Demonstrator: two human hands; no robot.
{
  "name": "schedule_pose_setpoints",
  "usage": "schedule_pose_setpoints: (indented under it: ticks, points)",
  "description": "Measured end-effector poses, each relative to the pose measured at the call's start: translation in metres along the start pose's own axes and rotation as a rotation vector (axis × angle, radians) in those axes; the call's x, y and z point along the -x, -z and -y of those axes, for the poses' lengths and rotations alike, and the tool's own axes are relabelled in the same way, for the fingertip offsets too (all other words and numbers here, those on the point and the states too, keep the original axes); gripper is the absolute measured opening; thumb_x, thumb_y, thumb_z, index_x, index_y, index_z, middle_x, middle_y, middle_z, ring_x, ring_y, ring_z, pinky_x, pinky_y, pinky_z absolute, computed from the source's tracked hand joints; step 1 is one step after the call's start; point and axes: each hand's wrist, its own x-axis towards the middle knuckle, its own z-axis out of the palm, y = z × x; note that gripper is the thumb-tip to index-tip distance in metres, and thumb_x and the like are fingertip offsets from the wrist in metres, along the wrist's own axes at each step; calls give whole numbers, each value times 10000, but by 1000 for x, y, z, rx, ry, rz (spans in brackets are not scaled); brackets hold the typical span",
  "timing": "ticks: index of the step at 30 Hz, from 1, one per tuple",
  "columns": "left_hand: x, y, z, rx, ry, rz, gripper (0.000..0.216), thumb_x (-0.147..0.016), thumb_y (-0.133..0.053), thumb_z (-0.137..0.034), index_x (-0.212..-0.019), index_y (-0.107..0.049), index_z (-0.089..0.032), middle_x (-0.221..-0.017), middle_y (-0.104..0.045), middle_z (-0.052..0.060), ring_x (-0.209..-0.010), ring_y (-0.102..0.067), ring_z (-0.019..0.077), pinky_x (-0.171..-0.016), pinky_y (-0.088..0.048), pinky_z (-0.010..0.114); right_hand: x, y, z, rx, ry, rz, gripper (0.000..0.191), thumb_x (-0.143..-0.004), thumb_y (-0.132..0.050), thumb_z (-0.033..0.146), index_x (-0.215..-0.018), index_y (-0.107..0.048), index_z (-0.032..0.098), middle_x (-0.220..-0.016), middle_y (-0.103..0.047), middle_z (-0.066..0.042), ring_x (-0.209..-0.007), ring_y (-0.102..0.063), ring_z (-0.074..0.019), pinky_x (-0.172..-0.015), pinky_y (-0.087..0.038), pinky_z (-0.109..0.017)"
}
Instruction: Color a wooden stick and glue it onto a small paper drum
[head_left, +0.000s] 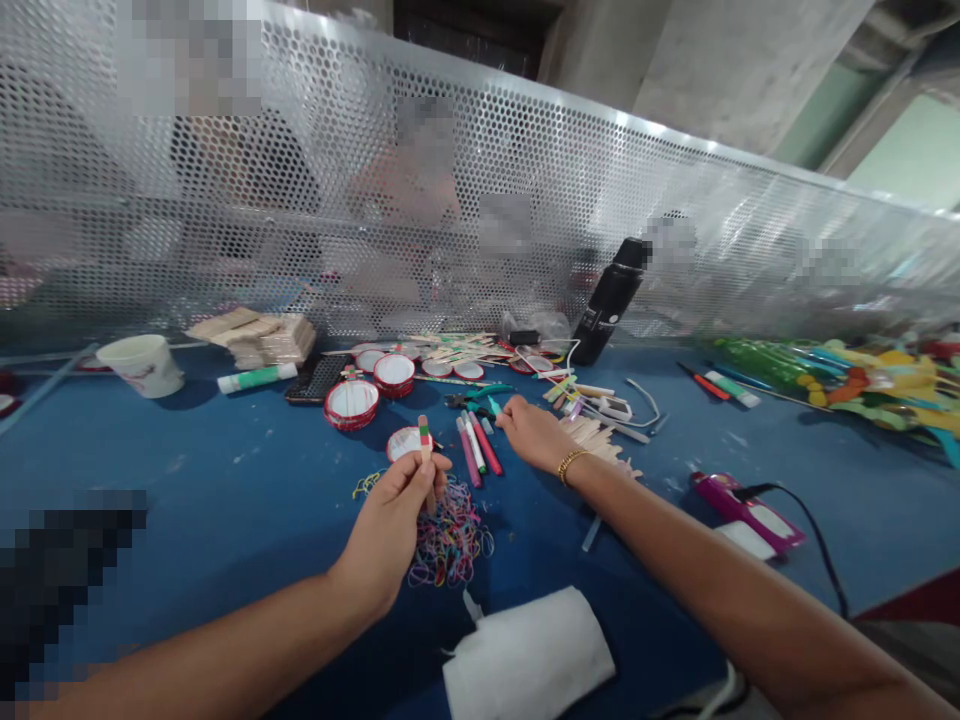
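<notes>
My left hand [401,510] pinches a wooden craft stick [424,432] upright; green and red bands mark its upper end. Beneath that hand lies a pile of colourful rubber bands [454,545]. My right hand [531,432] reaches forward, its fingers closed on a slim teal-tipped marker [495,406], mostly covered by the fingers. Between the hands, several markers [480,443] with pink, red and white barrels lie side by side. Just behind the left hand is a round white disc with a red rim [403,443].
Stacked red-rimmed discs [352,402], a paper cup [142,362], wooden stick bundles [274,340] and a glue stick [257,377] stand left. A black bottle [611,300] leans by the perforated screen [517,150]. Nearer are a white tissue roll [532,655] and a purple corded device [750,512].
</notes>
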Motion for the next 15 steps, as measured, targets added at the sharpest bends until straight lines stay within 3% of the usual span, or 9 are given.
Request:
schedule_pose_setpoints:
  ticks: [5, 9, 13, 15]
  points:
    - [-3, 1, -4, -6, -16, -25, 296, -805, -714, -488, -833, -712, -194, -734, -600, 9, -678, -479, 144, -668, -402, 263, -13, -2, 1, -55, -46, -13, 247, -1042, -383, 304, -1120, -537, 128, -1111, -727, -184, -1067, -701, -278, -841, -441, -338]
    - [-5, 3, -4, -9, -9, -31, 312, -821, -698, -501, -854, -714, -192, -765, -616, 11, -700, -504, 136, -679, -415, 254, -16, 9, -1, -150, -44, -48, 204, -1027, -425, 286, -1080, -544, 129, -1082, -737, -196, -1045, -708, -280, -843, -462, -349]
    - [-5, 3, -3, 34, 2, 1, 332, -813, -705, -516, -884, -693, -191, -769, -628, 5, -698, -539, 126, -650, -434, 235, 5, 33, 5, -338, 58, -113, 198, -1043, -398, 317, -1174, -473, 188, -899, -767, -49, -798, -725, -165, -754, -498, -281]
    - [-4, 3, -4, 74, 27, 26, 359, -800, -715, -531, -911, -671, -193, -758, -643, 7, -688, -575, 132, -630, -460, 235, 20, 41, 15, -637, 155, -181, 238, -1031, -426, 357, -1224, -445, 219, -791, -736, 14, -574, -658, -123, -620, -499, -254]
